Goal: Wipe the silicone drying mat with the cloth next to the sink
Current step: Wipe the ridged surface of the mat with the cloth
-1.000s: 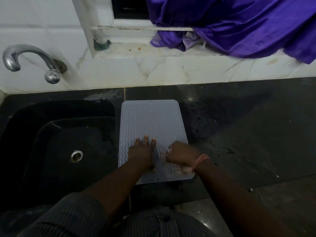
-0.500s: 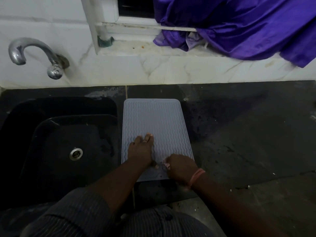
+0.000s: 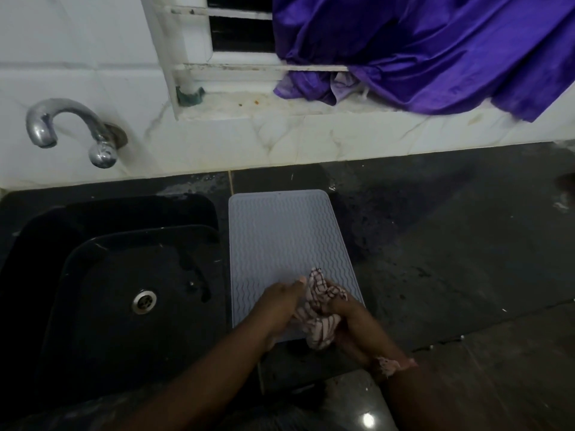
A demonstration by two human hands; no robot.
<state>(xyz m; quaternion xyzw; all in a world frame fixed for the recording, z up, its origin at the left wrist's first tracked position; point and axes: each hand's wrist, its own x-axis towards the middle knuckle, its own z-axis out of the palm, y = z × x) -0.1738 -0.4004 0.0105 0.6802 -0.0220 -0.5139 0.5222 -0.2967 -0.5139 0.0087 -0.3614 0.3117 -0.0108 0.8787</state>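
Both hands, left (image 3: 281,301) & right (image 3: 348,317), bunch the cloth (image 3: 317,309) at mat's (image 3: 280,231) 6 o'clock edge, prob. regripping to wipe.

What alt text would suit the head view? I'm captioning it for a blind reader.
Both hands, the left hand and right hand, bunch a checked cloth over the near end of a grey silicone drying mat on a dark counter. A black sink lies left of the mat.

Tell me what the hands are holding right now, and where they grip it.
Both hands hold the checked cloth, bunched over the mat's near end: left hand on its left side, right hand on its right.
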